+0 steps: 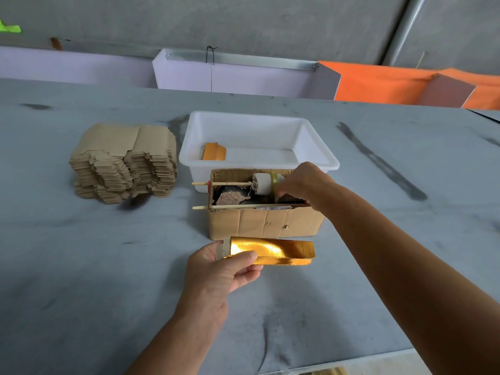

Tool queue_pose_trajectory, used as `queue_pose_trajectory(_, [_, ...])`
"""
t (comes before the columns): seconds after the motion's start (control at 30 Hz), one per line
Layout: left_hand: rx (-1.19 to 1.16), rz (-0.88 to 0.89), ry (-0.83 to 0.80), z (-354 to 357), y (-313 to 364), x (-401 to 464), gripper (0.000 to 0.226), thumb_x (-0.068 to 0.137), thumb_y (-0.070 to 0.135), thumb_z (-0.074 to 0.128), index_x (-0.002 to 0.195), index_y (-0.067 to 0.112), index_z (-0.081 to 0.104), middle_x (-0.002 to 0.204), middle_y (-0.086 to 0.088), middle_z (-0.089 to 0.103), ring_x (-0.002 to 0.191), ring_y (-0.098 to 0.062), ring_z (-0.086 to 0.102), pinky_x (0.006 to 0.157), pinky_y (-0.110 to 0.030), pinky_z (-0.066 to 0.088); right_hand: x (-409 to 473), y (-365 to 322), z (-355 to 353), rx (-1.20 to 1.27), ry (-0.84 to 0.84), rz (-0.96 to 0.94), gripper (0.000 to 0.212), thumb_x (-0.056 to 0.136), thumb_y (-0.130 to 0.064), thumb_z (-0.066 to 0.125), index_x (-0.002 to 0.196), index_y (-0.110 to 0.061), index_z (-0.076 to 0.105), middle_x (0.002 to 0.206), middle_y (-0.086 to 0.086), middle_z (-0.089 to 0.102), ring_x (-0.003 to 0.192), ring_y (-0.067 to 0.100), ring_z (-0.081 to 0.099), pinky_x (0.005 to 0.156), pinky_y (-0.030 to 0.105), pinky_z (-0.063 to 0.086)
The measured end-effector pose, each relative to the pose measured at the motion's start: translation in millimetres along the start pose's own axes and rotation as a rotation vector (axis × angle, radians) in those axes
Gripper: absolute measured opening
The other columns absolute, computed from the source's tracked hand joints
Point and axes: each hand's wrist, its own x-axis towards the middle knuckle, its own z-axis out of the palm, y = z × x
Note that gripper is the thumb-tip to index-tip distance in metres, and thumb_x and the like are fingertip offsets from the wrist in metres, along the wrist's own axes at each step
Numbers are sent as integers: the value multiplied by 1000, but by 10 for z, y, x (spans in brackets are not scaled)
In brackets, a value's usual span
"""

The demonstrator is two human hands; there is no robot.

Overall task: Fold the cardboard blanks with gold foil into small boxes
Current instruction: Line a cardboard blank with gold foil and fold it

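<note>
On the desk (81,266), I see a tall blank stack (123,163) unfolded at 10 o'clock; one folded piece (213,152) lies in the white tub (319,155). My left hand (224,269) pinches a half-folded gold blank (273,253) at center; my right hand (300,182) grips a tape strip (274,182) in the carton (265,223).

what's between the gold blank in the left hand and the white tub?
The open cardboard carton, with the right hand reaching into it. Head view: gold blank, left hand, white tub.
</note>
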Motion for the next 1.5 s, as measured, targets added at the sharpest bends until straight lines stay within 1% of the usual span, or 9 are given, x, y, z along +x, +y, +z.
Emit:
queue_pose_trajectory(0.07, [8,1,-1,-2,-7,3,22,72,-13,70,88,2,64,65,-14,68,56,-26,68,56,-31,59,-19,-33,-47,3,-30,16,24,76,-14,74,78,-11,51,75,4,51,65,12,46,50,22,38])
queue_pose_trajectory(0.17, [12,-7,6,0,-15,11,23,72,-12,70,89,2,64,64,-14,69,56,-26,68,57,-31,59,-56,-81,-123,43,-71,66,19,78,-6,67,64,-9,54,54,3,49,44,9,41,35,13,32])
queue_pose_trajectory(0.4, [38,19,5,64,-4,37,23,73,-12,69,92,-1,64,65,-14,69,55,-24,68,56,-29,58,-91,-150,-176,110,-140,149,23,76,0,62,55,-6,56,36,2,45,30,8,34,35,11,26])
queue_pose_trajectory(0.57, [133,146,19,160,67,72,18,74,-11,70,80,6,67,62,-10,68,54,-22,68,53,-24,56,-121,-155,-198,200,-194,195,23,80,-3,58,59,-8,53,54,4,51,40,8,34,35,12,24])
queue_pose_trajectory(0.77, [175,166,46,238,100,141,19,74,-8,71,87,6,67,66,-9,70,58,-22,70,54,-24,56,-144,-148,-206,213,-182,195,19,80,-3,58,63,-8,55,57,5,53,36,7,34,35,12,24])
queue_pose_trajectory(0.97, [174,148,63,254,104,144,19,74,-8,72,86,5,66,63,-9,70,56,-21,69,53,-23,55,-181,-140,-238,238,-162,182,12,76,5,62,68,-3,58,39,5,56,26,5,35,32,9,25])
queue_pose_trajectory(1.1, [170,146,63,241,107,133,22,73,-9,72,92,-4,62,68,-13,70,56,-21,69,54,-23,56,-214,-138,-263,147,-155,149,21,70,9,66,56,-3,55,32,2,46,23,6,33,31,9,24])
queue_pose_trajectory(1.3, [169,146,59,246,99,123,21,73,-9,72,89,3,66,65,-10,70,56,-21,69,52,-23,55,-243,-117,-272,41,-159,134,24,70,12,64,59,-5,51,43,4,43,23,7,33,31,9,23])
queue_pose_trajectory(1.5, [161,154,59,260,95,101,21,73,-10,72,77,10,65,63,-10,69,55,-21,68,52,-23,55,-235,-131,-264,-58,-168,124,21,73,11,63,63,-6,53,39,1,40,22,5,32,31,9,22])
